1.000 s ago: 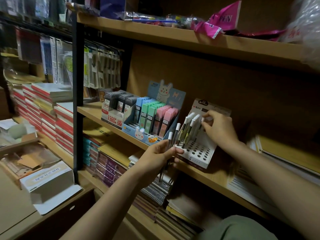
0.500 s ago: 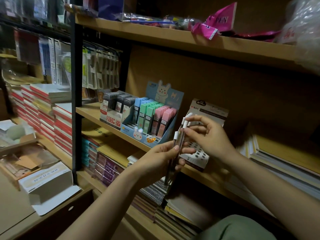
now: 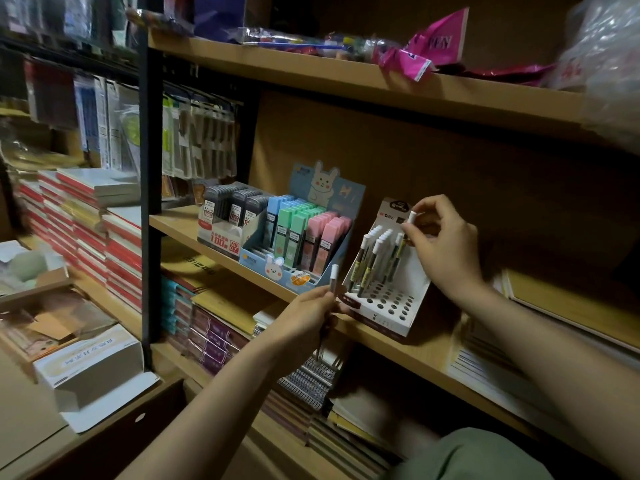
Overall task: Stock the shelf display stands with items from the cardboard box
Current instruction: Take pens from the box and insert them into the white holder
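A white display stand [image 3: 391, 306] with a grid of round holes sits on the middle shelf [image 3: 415, 355], and several white-capped pencils [image 3: 372, 261] stand in its back rows. My right hand [image 3: 440, 244] pinches one white-capped pencil [image 3: 407, 233] by its top end over the stand's right rear. My left hand [image 3: 304, 317] is in front of the shelf edge, below and left of the stand, gripping one more white-capped pencil [image 3: 333, 277] upright.
A blue bunny-print stand of pastel lead cases [image 3: 304, 237] and a white stand of dark lead cases [image 3: 225, 220] are left of the hole stand. Notebook stacks [image 3: 90, 223] fill the left. An open white cardboard box [image 3: 90, 368] lies low left. Paper stacks [image 3: 554, 306] lie at right.
My right hand took a pencil from my left hand's bundle and carried it up and right to the stand. My left hand now shows one pencil and has dropped a little.
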`<state>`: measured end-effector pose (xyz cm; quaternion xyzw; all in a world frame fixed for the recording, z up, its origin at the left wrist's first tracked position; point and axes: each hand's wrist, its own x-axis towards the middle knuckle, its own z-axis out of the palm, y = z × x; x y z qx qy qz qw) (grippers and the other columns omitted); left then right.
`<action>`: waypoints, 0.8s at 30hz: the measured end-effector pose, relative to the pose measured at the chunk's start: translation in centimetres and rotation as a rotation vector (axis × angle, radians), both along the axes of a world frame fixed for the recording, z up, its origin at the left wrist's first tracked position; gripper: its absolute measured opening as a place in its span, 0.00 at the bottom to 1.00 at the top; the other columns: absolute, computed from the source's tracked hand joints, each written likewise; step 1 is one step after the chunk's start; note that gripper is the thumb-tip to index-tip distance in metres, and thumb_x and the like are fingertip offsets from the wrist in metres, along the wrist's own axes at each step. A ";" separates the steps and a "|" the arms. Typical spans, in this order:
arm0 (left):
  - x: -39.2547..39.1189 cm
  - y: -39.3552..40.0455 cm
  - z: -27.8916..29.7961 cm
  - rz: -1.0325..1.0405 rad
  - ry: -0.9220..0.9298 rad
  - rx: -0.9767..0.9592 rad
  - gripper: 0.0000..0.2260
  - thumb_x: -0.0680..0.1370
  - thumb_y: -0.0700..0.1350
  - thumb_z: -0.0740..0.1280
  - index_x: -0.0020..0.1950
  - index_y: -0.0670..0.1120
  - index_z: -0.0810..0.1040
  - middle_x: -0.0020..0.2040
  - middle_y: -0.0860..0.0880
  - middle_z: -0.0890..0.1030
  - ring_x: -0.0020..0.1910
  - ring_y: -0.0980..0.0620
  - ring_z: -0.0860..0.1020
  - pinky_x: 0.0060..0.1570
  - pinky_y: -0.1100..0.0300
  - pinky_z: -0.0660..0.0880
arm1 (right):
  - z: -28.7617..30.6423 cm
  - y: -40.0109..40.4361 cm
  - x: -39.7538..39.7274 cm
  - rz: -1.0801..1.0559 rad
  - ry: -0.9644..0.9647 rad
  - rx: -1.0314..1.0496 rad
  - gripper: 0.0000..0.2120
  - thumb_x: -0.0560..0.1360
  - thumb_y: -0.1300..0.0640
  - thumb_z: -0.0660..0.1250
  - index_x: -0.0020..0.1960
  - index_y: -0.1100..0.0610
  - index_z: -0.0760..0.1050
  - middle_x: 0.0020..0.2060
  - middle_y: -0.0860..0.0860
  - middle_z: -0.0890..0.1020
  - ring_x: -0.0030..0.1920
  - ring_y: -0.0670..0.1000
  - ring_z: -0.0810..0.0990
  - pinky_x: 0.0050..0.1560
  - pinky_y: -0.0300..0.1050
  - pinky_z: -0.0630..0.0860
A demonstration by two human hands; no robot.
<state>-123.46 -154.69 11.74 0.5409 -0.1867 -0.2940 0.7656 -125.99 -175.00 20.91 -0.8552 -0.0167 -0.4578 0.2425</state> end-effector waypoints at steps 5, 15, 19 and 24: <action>-0.1 0.5 -0.2 -0.049 -0.127 0.003 0.11 0.83 0.45 0.58 0.63 0.52 0.75 0.37 0.52 0.77 0.31 0.60 0.72 0.31 0.67 0.68 | -1.5 -0.2 1.3 -0.015 0.030 0.011 0.12 0.73 0.59 0.73 0.52 0.50 0.73 0.44 0.47 0.81 0.44 0.44 0.81 0.39 0.30 0.77; 0.2 -0.4 -0.3 0.019 -0.076 0.034 0.14 0.84 0.40 0.55 0.67 0.47 0.72 0.40 0.51 0.80 0.39 0.55 0.72 0.40 0.62 0.68 | -0.9 -0.6 1.2 -0.071 0.036 0.024 0.10 0.73 0.58 0.73 0.45 0.53 0.71 0.41 0.47 0.80 0.42 0.41 0.80 0.34 0.26 0.73; 0.4 -0.3 -0.7 0.038 -0.086 0.045 0.14 0.83 0.40 0.56 0.67 0.47 0.73 0.41 0.52 0.82 0.40 0.55 0.73 0.41 0.62 0.69 | -1.1 -0.5 1.1 -0.037 0.018 -0.018 0.10 0.73 0.59 0.74 0.44 0.54 0.71 0.39 0.45 0.79 0.40 0.38 0.79 0.35 0.24 0.72; 0.6 -0.2 -0.9 0.064 -0.085 0.030 0.13 0.82 0.39 0.58 0.66 0.45 0.73 0.42 0.53 0.84 0.39 0.56 0.77 0.40 0.63 0.72 | -1.3 -0.4 1.1 -0.048 0.035 0.005 0.10 0.74 0.59 0.73 0.44 0.54 0.71 0.40 0.47 0.80 0.41 0.38 0.79 0.34 0.23 0.72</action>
